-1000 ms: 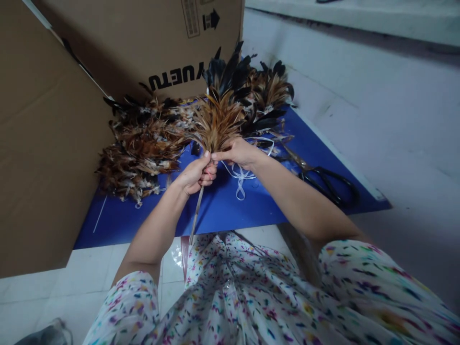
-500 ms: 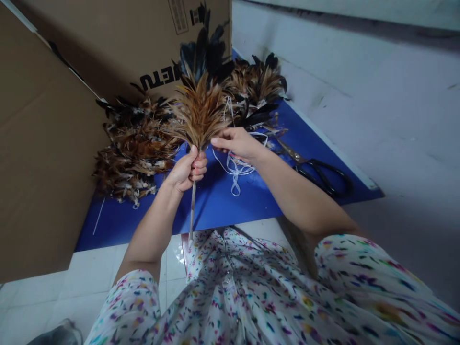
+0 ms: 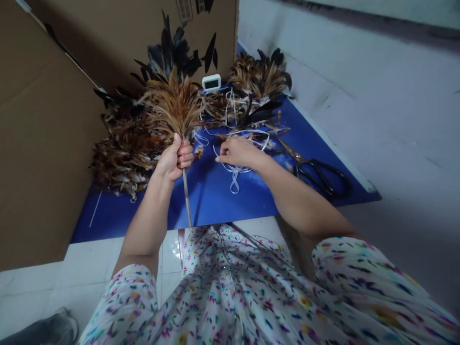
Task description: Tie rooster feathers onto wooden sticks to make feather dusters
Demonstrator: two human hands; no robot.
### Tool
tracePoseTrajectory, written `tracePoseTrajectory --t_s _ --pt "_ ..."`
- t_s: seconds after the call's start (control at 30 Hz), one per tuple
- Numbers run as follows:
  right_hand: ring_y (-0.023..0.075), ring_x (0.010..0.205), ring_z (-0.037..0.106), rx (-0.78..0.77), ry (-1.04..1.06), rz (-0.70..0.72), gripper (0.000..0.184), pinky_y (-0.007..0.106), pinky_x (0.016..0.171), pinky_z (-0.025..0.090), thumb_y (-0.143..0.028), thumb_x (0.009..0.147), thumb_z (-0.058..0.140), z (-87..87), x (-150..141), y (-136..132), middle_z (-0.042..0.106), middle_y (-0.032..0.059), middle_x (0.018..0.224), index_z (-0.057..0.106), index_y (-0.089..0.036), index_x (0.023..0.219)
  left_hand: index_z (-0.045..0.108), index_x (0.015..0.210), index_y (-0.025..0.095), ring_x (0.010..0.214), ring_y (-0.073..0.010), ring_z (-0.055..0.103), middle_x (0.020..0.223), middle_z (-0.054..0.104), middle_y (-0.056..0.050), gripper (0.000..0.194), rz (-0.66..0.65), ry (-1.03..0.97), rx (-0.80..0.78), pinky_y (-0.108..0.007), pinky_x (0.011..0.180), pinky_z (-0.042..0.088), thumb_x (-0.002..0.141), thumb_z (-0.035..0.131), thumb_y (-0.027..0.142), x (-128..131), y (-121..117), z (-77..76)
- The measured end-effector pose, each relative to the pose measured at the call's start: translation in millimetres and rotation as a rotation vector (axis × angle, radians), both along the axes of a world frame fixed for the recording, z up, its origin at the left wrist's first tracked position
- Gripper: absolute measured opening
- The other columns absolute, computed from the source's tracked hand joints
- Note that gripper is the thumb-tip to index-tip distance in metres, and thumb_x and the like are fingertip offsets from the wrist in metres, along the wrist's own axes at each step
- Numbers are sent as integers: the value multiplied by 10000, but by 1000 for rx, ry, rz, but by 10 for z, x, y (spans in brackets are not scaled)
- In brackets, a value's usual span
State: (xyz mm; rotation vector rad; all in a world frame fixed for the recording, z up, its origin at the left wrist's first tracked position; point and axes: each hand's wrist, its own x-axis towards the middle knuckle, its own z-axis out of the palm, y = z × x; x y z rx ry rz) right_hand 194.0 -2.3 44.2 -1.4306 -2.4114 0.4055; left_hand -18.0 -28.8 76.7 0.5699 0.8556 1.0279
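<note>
My left hand [image 3: 176,157] is wrapped round the stick of a feather duster [image 3: 178,103], just below its feathers. Brown plumes fan out above the fist, topped by black ones, and the thin stick points down past the table's front edge. To the right, my right hand [image 3: 235,152] hovers low over a tangle of white ribbon [image 3: 234,182], its fingers curled together. Whatever those fingers may hold is hidden. Part of the ribbon passes behind this hand.
Bundles of brown feathers [image 3: 118,148] cover the left of the blue table [image 3: 215,206]; another feather bundle [image 3: 260,79] lies at the back right. Large black-handled scissors [image 3: 319,177] rest on the right. A small white digital device [image 3: 211,83] stands by the cardboard box [image 3: 118,48].
The duster and my left hand have shifted left, uncovering the white device. My right hand has left the feathers and dropped toward the ribbon.
</note>
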Motion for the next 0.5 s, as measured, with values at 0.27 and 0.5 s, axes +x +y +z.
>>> tracePoseTrajectory --t_s 0.27,0.5 --pt "237 831 651 -31 -77 3 175 326 718 421 -118 810 539 -79 -88 4 729 129 893 710 -157 799 401 692 168 337 -2 268 519 303 91 410 6 -13 -31 -112 293 140 907 517 497 -14 47 -60" --pt "145 604 592 -148 545 -158 133 290 614 449 -98 784 550 58 160 118 653 35 666 586 -177 683 410 694 170 335 0 270 510 309 92 425 42 -15 -38 -115 291 134 869 565 526 -27 59 -48"
